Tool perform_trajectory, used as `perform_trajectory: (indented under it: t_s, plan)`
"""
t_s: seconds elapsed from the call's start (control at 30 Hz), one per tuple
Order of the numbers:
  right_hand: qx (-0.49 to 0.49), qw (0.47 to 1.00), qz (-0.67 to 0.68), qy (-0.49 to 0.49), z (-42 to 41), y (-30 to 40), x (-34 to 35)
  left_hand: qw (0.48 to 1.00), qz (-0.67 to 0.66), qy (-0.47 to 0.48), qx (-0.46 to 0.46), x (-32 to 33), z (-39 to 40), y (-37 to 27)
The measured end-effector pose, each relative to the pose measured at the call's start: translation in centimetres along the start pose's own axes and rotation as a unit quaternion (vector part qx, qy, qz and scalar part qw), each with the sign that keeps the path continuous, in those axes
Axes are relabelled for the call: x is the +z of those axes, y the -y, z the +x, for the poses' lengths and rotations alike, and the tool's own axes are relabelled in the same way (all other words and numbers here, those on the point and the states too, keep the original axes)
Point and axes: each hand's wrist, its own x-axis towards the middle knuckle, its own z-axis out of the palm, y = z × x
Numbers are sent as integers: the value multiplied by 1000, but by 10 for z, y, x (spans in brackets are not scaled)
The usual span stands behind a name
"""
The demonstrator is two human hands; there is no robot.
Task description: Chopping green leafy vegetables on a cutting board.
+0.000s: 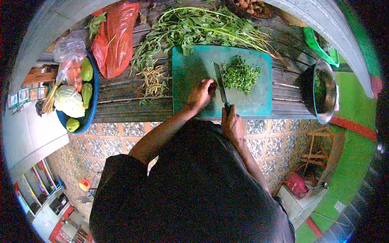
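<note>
My right hand (232,123) is closed around the black handle of a kitchen knife (221,83), whose blade points away from me over the green cutting board (188,100). Chopped green leaves (241,74) lie heaped just right of the blade. My left hand (201,94) is over the board, left of the knife, with its fingers curled; whether anything is inside them cannot be made out. Long leafy green stems (206,29) are spread behind the board and overlap its far edge. A small pile of cut root ends (154,81) lies on the wooden table left of the board.
A steel bowl (327,91) holding greens stands at the right table edge. On the left are a blue basin (94,97) of vegetables and a red plastic bag (114,42). A green plastic basket (313,42) and a bowl of brownish pieces (253,7) are at the back.
</note>
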Motion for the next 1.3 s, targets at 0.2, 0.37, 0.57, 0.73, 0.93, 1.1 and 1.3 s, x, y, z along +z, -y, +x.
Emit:
perform_trajectory:
  t_s: [0.2, 0.37, 0.57, 0.73, 0.93, 1.1, 1.3]
  plan:
    - [-13, 999, -38, 9, 1, -3, 6, 1000, -17, 3, 12, -12, 4, -15]
    - [7, 999, -37, 20, -1, 3, 1, 1000, 5, 29, 9, -13, 4, -12]
    - [-12, 1000, -18, 7, -2, 1, 4, 998, -29, 22, -44, 3, -3, -2]
    - [28, 995, -80, 44, 3, -5, 9, 998, -58, 25, 0, -15, 5, -17]
    - [-7, 997, -77, 20, 18, -14, 28, 997, -75, -5, 6, 1, 1, 3]
    - [49, 998, -41, 19, 5, -23, 18, 996, -84, 5, 23, -3, 12, -6]
    - [7, 997, 14, -78, 1, -19, 3, 994, -104, 35, -21, -5, 11, -8]
